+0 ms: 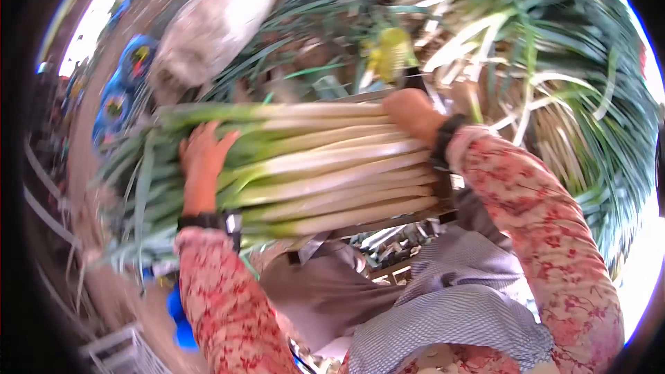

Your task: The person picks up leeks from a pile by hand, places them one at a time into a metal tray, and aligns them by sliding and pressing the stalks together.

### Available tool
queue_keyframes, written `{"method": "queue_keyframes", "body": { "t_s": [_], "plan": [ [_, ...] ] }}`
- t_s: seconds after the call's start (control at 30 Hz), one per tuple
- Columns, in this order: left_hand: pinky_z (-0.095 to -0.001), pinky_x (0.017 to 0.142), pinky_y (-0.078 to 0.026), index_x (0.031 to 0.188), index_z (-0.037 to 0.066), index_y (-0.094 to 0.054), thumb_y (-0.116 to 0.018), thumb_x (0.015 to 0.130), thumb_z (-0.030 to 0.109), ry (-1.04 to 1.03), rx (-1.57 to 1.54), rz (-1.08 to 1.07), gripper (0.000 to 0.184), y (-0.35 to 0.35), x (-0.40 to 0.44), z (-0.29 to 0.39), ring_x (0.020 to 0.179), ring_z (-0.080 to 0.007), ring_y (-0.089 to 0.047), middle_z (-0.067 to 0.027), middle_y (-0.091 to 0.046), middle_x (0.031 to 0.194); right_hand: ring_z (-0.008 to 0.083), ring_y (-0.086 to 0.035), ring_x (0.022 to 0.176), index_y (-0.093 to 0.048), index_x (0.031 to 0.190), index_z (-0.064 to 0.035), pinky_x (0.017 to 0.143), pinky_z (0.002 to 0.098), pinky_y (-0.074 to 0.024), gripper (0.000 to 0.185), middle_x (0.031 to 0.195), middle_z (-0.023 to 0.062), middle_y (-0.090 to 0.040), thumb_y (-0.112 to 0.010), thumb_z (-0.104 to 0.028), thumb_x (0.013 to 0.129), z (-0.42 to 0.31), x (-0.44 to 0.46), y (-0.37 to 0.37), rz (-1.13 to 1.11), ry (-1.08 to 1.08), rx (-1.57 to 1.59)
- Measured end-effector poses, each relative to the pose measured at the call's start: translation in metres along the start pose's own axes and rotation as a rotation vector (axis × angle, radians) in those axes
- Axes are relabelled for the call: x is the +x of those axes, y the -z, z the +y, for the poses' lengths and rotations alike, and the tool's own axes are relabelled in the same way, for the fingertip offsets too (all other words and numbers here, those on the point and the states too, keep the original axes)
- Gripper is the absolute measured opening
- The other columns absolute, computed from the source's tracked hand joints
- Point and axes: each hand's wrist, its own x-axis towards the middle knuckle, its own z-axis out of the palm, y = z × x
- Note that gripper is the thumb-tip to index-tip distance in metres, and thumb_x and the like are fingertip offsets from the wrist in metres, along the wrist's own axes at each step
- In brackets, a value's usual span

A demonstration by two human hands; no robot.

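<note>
A row of leeks lies side by side in front of me, white stems to the right and green leaves to the left. My left hand rests on the leaves with its fingers apart. My right hand is closed at the white ends, blurred by motion. Beside that fist show a dark piece and a thin shiny strip; whether the hand grips them I cannot make out. Under the leeks, part of a dark frame shows above my lap.
A big heap of leeks spreads along the right and back. A yellow item lies behind the row. At the back left stands a pale sack, with blue-wrapped goods farther left. A white crate sits at the lower left.
</note>
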Motion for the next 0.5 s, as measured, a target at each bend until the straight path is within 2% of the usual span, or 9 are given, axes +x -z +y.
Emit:
{"method": "queue_keyframes", "body": {
  "t_s": [0.03,0.1,0.13,0.23,0.3,0.37,0.4,0.43,0.5],
  "plan": [
    [-0.0489,0.100,-0.028,0.119,0.014,-0.054,-0.057,0.077,0.052,-0.016,-0.033,0.043,0.057,-0.007,0.001,-0.004,0.117,-0.0267,-0.046,-0.0107,-0.051,0.125,0.0222,-0.064,0.068,-0.065,0.065,-0.0088,0.053,0.0333,-0.0507,0.005,0.070,0.0087,-0.064,-0.061,-0.010,0.067,0.001,-0.010,0.006,0.089,0.018,0.104],
    [-0.0414,0.092,-0.037,0.117,0.009,-0.052,-0.067,0.073,0.040,-0.026,-0.236,0.056,0.055,-0.007,0.002,-0.010,0.106,-0.0339,-0.051,-0.0145,-0.057,0.115,0.0256,-0.065,0.068,-0.068,0.068,-0.0082,0.056,0.0369,-0.0520,0.009,0.071,0.0096,-0.065,-0.059,-0.008,0.070,0.002,-0.014,-0.004,0.197,0.039,0.215],
    [-0.0408,0.091,-0.038,0.116,0.009,-0.051,-0.067,0.074,0.039,-0.017,-0.216,0.088,0.055,-0.011,0.005,-0.012,0.106,-0.0343,-0.050,-0.0159,-0.055,0.116,0.0267,-0.065,0.069,-0.068,0.069,-0.0071,0.058,0.0380,-0.0521,0.009,0.072,0.0106,-0.066,-0.059,-0.007,0.070,0.003,-0.012,-0.008,0.244,0.039,0.284],
    [-0.0421,0.091,-0.038,0.116,0.008,-0.049,-0.065,0.077,0.034,-0.042,-0.156,0.320,0.049,-0.011,-0.006,0.003,0.110,-0.0333,-0.047,-0.0186,-0.049,0.122,0.0299,-0.065,0.070,-0.068,0.072,-0.0044,0.060,0.0396,-0.0513,0.012,0.074,0.0134,-0.065,-0.056,-0.007,0.072,0.008,-0.003,-0.008,0.139,-0.006,0.396],
    [-0.0429,0.095,-0.036,0.118,0.009,-0.048,-0.061,0.081,0.028,0.037,0.012,0.098,0.044,0.011,-0.018,0.025,0.116,-0.0320,-0.044,-0.0177,-0.043,0.129,0.0310,-0.064,0.068,-0.066,0.080,0.0001,0.059,0.0391,-0.0498,0.015,0.076,0.0168,-0.064,-0.057,-0.008,0.072,0.020,-0.019,0.012,0.086,-0.003,0.544],
    [-0.0423,0.098,-0.033,0.120,0.010,-0.048,-0.058,0.083,0.023,0.120,0.087,0.009,0.040,0.031,-0.034,0.040,0.120,-0.0312,-0.041,-0.0166,-0.042,0.131,0.0308,-0.063,0.073,-0.065,0.087,-0.0004,0.066,0.0381,-0.0496,0.019,0.080,0.0170,-0.064,-0.056,-0.006,0.072,0.037,-0.017,0.010,0.115,0.154,0.706],
    [-0.0425,0.099,-0.031,0.121,0.009,-0.047,-0.057,0.084,0.020,0.065,0.086,0.052,0.041,0.039,-0.043,0.044,0.121,-0.0321,-0.040,-0.0167,-0.041,0.133,0.0307,-0.063,0.076,-0.064,0.091,-0.0007,0.069,0.0377,-0.0496,0.022,0.082,0.0171,-0.064,-0.055,-0.005,0.072,0.047,-0.017,0.009,0.130,0.236,0.782],
    [-0.0428,0.101,-0.030,0.123,0.008,-0.047,-0.056,0.084,0.017,0.010,0.086,0.094,0.041,0.046,-0.052,0.046,0.122,-0.0331,-0.039,-0.0168,-0.040,0.134,0.0271,-0.062,0.075,-0.064,0.097,-0.0055,0.071,0.0353,-0.0483,0.024,0.083,0.0138,-0.065,-0.057,-0.011,0.075,0.055,-0.036,0.038,0.172,0.160,0.966],
    [-0.0462,0.102,-0.029,0.124,0.004,-0.045,-0.055,0.084,0.012,-0.150,-0.194,0.123,0.042,0.050,-0.070,0.041,0.123,-0.0351,-0.037,-0.0190,-0.039,0.133,0.0230,-0.062,0.074,-0.064,0.098,-0.0080,0.068,0.0334,-0.0488,0.024,0.082,0.0108,-0.065,-0.057,-0.016,0.077,0.084,-0.055,0.054,0.164,0.094,1.079]
  ]
}}
